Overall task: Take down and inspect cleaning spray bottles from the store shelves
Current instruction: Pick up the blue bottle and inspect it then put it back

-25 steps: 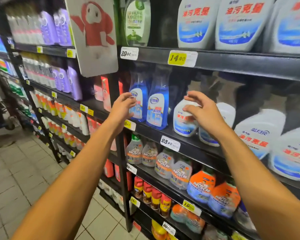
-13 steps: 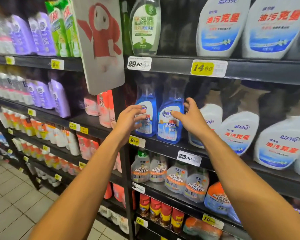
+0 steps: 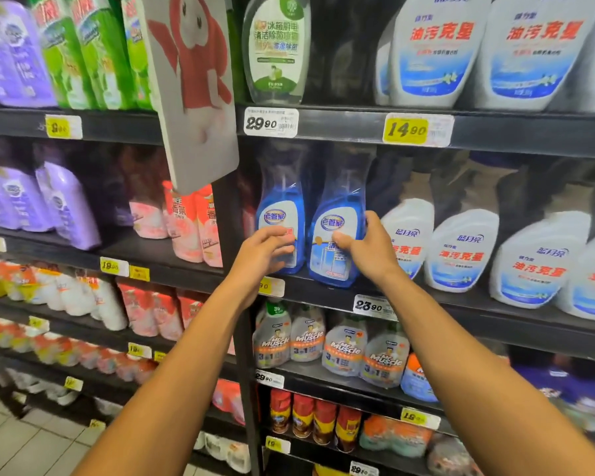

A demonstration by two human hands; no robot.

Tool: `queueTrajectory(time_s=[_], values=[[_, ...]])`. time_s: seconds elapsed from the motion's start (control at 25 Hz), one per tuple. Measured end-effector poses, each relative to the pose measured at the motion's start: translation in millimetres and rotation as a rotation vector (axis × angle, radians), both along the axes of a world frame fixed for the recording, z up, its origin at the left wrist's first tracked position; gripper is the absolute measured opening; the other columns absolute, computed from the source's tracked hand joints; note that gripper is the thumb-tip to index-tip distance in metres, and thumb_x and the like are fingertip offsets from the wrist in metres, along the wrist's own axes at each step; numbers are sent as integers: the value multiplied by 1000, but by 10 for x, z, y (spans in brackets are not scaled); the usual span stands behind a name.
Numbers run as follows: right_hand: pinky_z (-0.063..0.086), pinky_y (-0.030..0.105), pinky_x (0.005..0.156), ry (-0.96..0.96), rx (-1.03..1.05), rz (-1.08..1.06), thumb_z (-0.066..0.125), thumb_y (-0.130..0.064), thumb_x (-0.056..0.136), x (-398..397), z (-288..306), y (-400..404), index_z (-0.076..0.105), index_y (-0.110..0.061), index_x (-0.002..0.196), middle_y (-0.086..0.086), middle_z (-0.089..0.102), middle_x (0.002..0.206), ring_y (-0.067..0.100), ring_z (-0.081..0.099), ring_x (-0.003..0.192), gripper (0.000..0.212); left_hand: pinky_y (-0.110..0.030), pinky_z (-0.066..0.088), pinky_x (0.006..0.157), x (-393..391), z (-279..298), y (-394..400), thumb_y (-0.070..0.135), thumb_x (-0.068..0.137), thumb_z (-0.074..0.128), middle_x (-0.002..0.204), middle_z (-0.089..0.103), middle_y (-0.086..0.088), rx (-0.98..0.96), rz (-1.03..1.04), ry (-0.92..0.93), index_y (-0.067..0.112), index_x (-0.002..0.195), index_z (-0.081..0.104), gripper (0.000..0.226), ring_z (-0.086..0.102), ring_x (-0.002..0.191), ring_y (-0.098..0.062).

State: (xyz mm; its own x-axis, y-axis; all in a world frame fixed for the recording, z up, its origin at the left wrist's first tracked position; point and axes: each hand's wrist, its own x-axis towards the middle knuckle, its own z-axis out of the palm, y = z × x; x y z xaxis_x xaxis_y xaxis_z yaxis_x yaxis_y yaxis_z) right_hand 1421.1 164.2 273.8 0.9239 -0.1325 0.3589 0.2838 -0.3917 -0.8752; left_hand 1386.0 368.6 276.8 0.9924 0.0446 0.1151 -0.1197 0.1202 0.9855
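Note:
Two blue spray bottles stand side by side on the middle shelf (image 3: pixel 461 312). My right hand (image 3: pixel 370 250) grips the right blue bottle (image 3: pixel 337 204), thumb across its label and fingers round its right side. It stands upright on the shelf. My left hand (image 3: pixel 260 254) is at the front of the left blue bottle (image 3: pixel 280 204), its loosely curved fingertips on the label. The spray heads of both bottles are dark and blurred under the shelf above.
White spray bottles (image 3: pixel 461 249) stand just right of my right hand, with more white bottles (image 3: pixel 437 46) above. A hanging sign (image 3: pixel 193 80) juts out on the left. Mr Muscle bottles (image 3: pixel 306 338) fill the shelf below. Purple pouches (image 3: pixel 66 204) are far left. The tiled floor (image 3: pixel 14 441) lies at bottom left.
My right hand has moved left from the white bottles to the right blue bottle and closed round it. My left hand stays at the left blue bottle.

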Motion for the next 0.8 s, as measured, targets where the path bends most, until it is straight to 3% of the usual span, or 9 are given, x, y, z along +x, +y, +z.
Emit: queueTrajectory(time_s=[0.16,0.32,0.44,0.64,0.8], values=[[54,20,63,62,234,45,78,-25,83,-92,-9,-97,61,-19,99,-6,74,95,3,72,75,24,-37,49,93,-11,-99,-75,16,92,61,109,70,-3,30,-45,21,23,102,64,12,66,101,-18],[54,17,59,120,352,166,76,-22,85,-270,-88,-235,66,-14,102,-6,78,89,7,74,78,22,-37,52,90,-54,-222,-267,21,93,63,121,66,-1,66,-140,39,28,110,58,19,63,110,-15],[56,21,62,171,381,265,78,-23,83,-409,-157,-309,65,-16,109,-6,78,92,13,75,84,30,-32,56,72,-165,-368,-408,37,85,71,118,69,2,3,-260,126,29,114,57,33,68,102,-12],[57,28,63,253,423,366,79,-22,82,-572,-276,-389,64,-17,112,3,78,96,20,76,87,34,-42,56,88,-399,-679,-607,39,81,70,130,64,-14,-310,-463,187,13,134,51,62,62,118,-28],[59,31,76,264,334,450,80,-23,81,-603,-300,-544,70,-18,106,2,78,100,19,74,94,28,-32,58,79,-564,-770,-704,31,76,75,119,71,-13,-193,-428,221,10,124,60,55,70,105,-25]])
